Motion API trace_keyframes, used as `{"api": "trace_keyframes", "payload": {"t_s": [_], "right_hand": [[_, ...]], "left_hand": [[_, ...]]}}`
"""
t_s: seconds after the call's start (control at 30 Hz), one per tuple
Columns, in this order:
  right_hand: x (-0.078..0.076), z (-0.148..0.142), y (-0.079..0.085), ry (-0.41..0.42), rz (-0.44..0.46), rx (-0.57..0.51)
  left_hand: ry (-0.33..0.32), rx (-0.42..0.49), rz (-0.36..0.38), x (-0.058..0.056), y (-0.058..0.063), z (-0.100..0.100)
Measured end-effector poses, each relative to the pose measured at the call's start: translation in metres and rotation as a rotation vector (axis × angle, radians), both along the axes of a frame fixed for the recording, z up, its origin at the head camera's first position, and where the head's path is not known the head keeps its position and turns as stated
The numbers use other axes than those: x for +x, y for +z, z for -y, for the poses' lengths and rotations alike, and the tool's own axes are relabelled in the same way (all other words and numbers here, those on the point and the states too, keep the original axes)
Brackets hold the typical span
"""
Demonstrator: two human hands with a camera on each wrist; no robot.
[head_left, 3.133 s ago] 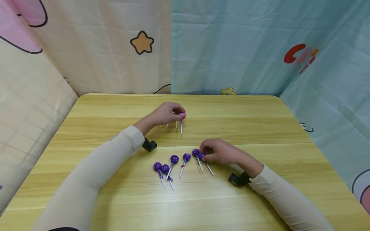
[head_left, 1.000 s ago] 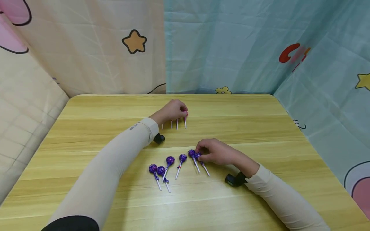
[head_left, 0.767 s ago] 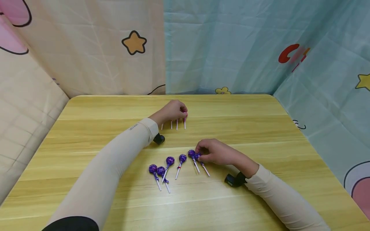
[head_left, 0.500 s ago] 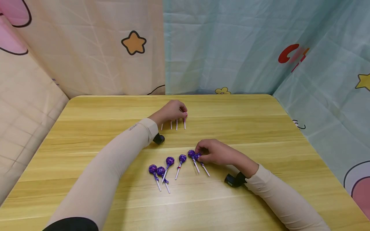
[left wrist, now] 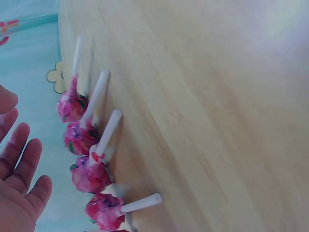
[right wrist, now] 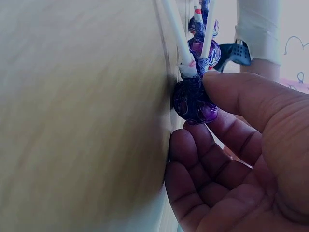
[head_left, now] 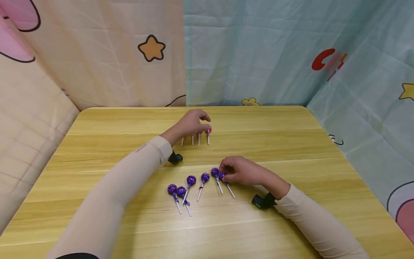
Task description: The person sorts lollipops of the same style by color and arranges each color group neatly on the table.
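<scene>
In the head view my left hand (head_left: 190,123) hovers at the far side of the table, over a row of pink-wrapped lollipops. Its thumb and fingers are spread apart, holding nothing. The thumb lies close to the rightmost pink lollipop (head_left: 209,128); the head view does not show whether they touch. The left wrist view has several pink lollipops (left wrist: 90,175) side by side, clear of the fingers. Nearer the middle, my right hand (head_left: 243,170) pinches the ball of a purple lollipop (right wrist: 193,102) between thumb and fingers, low at the tabletop.
Several other purple lollipops (head_left: 205,177) lie left of my right hand, sticks toward me, some overlapping. A black wrist camera (head_left: 176,158) sits under the left wrist, another black camera (head_left: 262,201) under the right. Printed curtains (head_left: 249,54) enclose the wooden table (head_left: 275,129).
My left hand moved right with a pink lollipop, set it at the row's end, and has just opened its fingers off it. The right hand keeps its pinch on the purple lollipop.
</scene>
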State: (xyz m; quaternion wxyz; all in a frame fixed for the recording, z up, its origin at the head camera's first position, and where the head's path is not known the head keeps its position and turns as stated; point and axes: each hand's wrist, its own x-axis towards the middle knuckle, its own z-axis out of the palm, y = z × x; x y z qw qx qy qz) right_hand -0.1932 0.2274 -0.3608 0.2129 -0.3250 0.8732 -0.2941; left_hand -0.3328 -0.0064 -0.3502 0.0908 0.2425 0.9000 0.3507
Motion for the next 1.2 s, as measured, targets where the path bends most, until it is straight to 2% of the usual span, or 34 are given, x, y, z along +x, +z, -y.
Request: {"api": "trace_keyframes", "payload": {"t_s": [0.2, 0.4, 0.63, 0.83, 1.03, 1.2], "right_hand": [[0.003, 0.003, -0.001, 0.009, -0.016, 0.010], [0.001, 0.002, -0.002, 0.012, -0.026, 0.022], [-0.003, 0.000, -0.003, 0.013, -0.042, 0.031], [-0.003, 0.000, -0.003, 0.013, -0.037, 0.019], [-0.002, -0.003, -0.002, 0.000, -0.035, 0.014], [-0.003, -0.001, -0.002, 0.013, -0.034, 0.010]], "left_hand": [[-0.013, 0.057, -0.056, 0.016, 0.005, 0.009], [-0.021, 0.123, -0.071, 0.034, 0.010, 0.024], [-0.010, 0.135, -0.085, 0.055, 0.017, 0.044], [0.018, 0.166, -0.054, 0.076, 0.016, 0.059], [0.024, 0.153, -0.010, 0.098, 0.012, 0.076], [0.049, 0.157, -0.004, 0.120, 0.011, 0.091]]}}
